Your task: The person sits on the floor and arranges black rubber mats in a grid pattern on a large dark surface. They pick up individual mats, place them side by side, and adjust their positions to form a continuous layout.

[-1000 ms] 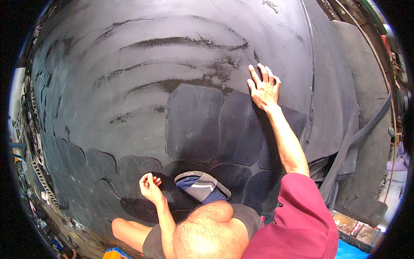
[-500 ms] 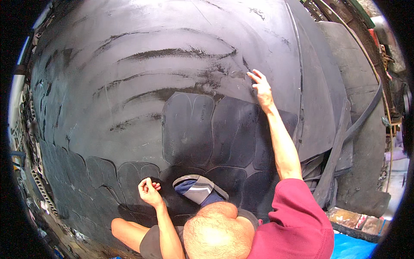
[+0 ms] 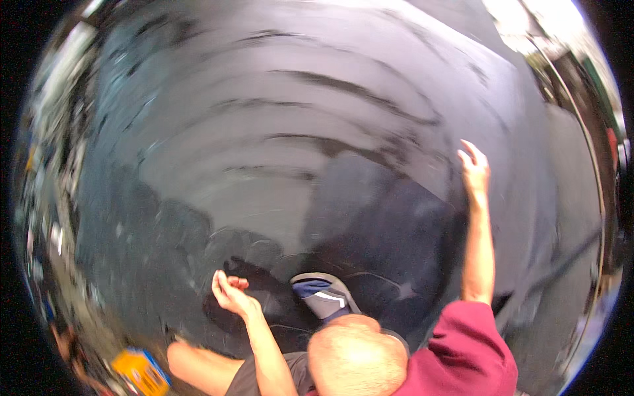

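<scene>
A broad black sheet (image 3: pixel 264 198), apparently rubber or foam, spreads beneath me, marked with darker curved streaks. Darker rounded pieces or cut outlines (image 3: pixel 360 191) lie on its nearer part, blurred now. Over the sheet at the right, my right hand (image 3: pixel 475 168) reaches out with bent fingers. Blur hides whether anything sits between its fingertips. My left hand (image 3: pixel 231 290) hovers at the lower left, above its shadow, with loosely curled fingers apart and nothing visible in them. Between my arms, my foot in a grey-and-blue slipper (image 3: pixel 323 297) rests on the sheet.
A yellow-and-blue box (image 3: pixel 140 371) stands at the lower left. Blurred clutter lines the left edge. More dark sheet material (image 3: pixel 574 165) lies at the right, beside a long thin cord or pipe (image 3: pixel 594 158). My bare knee (image 3: pixel 356 356) is close below the slipper.
The view has shifted and turned, so the sheet appears lower and farther right. My right hand has drawn off the thin dark mark by its fingertips. My left hand stays low and curled.
</scene>
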A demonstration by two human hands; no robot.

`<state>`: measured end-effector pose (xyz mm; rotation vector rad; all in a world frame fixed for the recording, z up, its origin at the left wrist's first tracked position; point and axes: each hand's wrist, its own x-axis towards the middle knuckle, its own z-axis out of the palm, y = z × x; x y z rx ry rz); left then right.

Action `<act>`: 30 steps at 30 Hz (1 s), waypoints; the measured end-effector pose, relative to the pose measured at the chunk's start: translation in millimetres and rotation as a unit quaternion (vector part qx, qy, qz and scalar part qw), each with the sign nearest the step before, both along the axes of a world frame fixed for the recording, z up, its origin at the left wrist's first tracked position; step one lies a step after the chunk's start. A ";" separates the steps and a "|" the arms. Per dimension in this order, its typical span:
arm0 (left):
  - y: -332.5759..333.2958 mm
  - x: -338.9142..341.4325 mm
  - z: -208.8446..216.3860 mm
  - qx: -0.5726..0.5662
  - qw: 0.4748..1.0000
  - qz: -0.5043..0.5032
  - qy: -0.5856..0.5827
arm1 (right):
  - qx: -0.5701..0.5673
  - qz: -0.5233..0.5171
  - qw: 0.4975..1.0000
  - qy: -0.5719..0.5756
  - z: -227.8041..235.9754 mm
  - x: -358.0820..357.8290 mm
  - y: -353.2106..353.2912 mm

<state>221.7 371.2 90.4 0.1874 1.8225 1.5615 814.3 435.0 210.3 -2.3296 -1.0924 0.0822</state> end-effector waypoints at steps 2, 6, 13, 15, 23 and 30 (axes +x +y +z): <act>9.5 -33.1 -0.6 0.031 0.997 0.053 0.055 | -0.194 -0.069 0.942 -0.266 14.3 -3.3 18.9; 11.3 -109.9 -29.1 0.009 0.961 0.200 0.190 | -0.362 0.054 0.767 -0.527 -46.1 87.1 -29.1; -57.2 -232.3 -50.4 -0.434 0.868 0.193 0.145 | 0.038 0.247 0.956 -0.152 -10.8 -120.5 -8.4; -76.1 -238.9 -73.5 -0.420 0.870 0.123 0.226 | 0.042 0.337 0.930 -0.142 -24.8 -180.5 -7.0; 0.7 -123.7 24.1 -0.161 0.729 -0.014 0.665 | 0.080 0.396 0.914 -0.029 -2.0 -261.1 18.9; -22.3 -199.7 -37.4 -0.202 0.916 -0.004 0.348 | 0.127 0.436 0.891 -0.028 31.4 -255.1 35.0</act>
